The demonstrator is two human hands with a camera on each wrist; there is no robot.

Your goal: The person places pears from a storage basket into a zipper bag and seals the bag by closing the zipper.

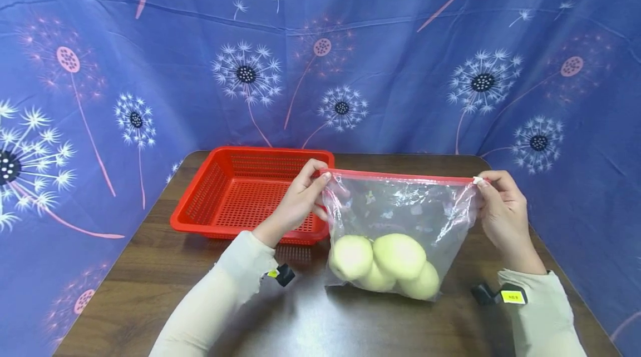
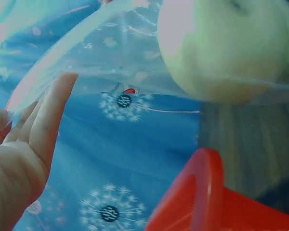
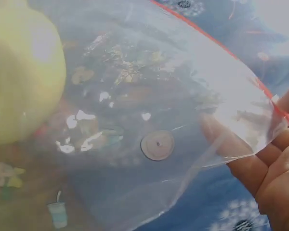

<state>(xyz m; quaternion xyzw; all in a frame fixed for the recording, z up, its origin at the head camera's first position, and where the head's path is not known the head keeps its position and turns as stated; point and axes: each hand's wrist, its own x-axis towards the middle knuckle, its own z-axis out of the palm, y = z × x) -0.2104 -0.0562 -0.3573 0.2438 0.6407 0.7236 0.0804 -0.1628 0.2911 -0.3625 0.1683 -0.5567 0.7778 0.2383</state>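
A clear zip bag (image 1: pixel 385 209) with a red closure strip along its top hangs upright between both hands, its bottom at the tabletop. Several pale yellow-green round fruits (image 1: pixel 399 257) lie at the bottom of it; a dimple shows on one fruit (image 2: pixel 231 43) in the left wrist view. My left hand (image 1: pixel 302 196) pinches the bag's upper left corner between thumb and forefinger. At the upper right corner, beside a small white slider (image 1: pixel 478 180), my right hand (image 1: pixel 506 215) grips the strip's end. Small printed pictures show on the bag in the right wrist view.
A red plastic basket (image 1: pixel 250 201) with perforated walls stands at the back left, partly behind my left hand. Beneath everything is a brown wooden table (image 1: pixel 150 279). A blue cloth (image 1: pixel 400 56) with dandelion prints hangs behind and at both sides.
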